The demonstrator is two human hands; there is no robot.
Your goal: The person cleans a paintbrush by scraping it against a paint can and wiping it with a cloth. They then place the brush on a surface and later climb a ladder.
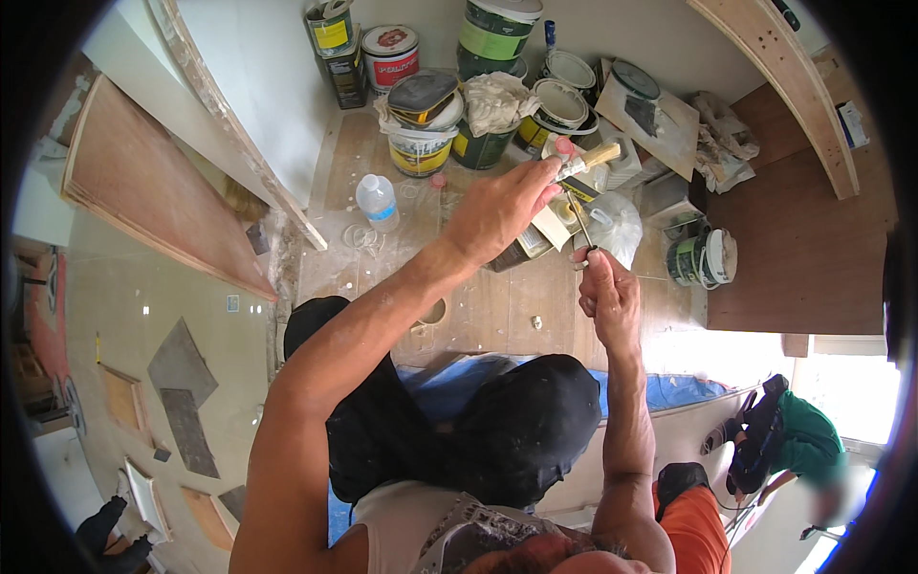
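My left hand (497,206) is raised over the floor and grips a brush with a pale wooden handle (598,156), held roughly level. My right hand (605,295) is just below it, fingers pinched on a thin dark metal tool (579,222) that points up toward the brush head. Beneath both hands lies a pale rectangular tin (535,239) on the wooden floor. My black-clad knees (459,421) fill the lower middle.
Several paint cans (421,143) and buckets (492,33) crowd the far wall, some with rags (497,100) on top. A plastic water bottle (379,203), a white plastic bag (617,225) and a small tub (698,258) stand nearby. Wooden boards (153,182) lean left. Another person (803,440) crouches at the right.
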